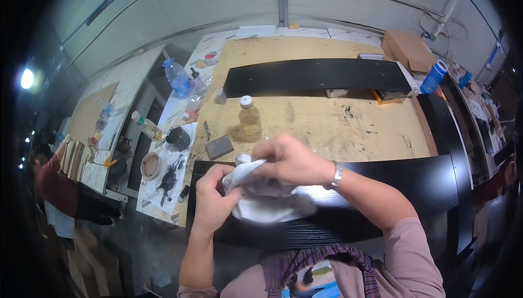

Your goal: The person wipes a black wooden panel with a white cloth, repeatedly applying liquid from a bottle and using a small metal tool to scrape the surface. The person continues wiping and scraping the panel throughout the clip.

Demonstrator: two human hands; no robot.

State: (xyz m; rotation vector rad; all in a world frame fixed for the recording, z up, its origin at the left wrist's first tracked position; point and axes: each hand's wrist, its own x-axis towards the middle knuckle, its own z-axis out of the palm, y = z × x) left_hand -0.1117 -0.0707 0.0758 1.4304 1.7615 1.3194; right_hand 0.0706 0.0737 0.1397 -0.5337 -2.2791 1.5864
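Both of my hands grip one crumpled white cloth (261, 200) over a glossy black wooden panel (419, 183) that lies across the near edge of the workbench. My left hand (212, 200) pinches the cloth's left end. My right hand (291, 159), with a metal watch at the wrist, closes over its top. Just beyond my hands a small clear bottle of yellowish liquid (249, 119) with a white cap stands upright on the bench. A dark sanding block (219, 146) lies to its left.
A second long black panel (316, 77) lies across the far side of the plywood benchtop (338, 123). Plastic bottles (177, 77), a black cup (177, 137) and a bowl (151, 165) crowd the left. A blue bottle (433, 77) and cardboard box (408, 47) sit far right.
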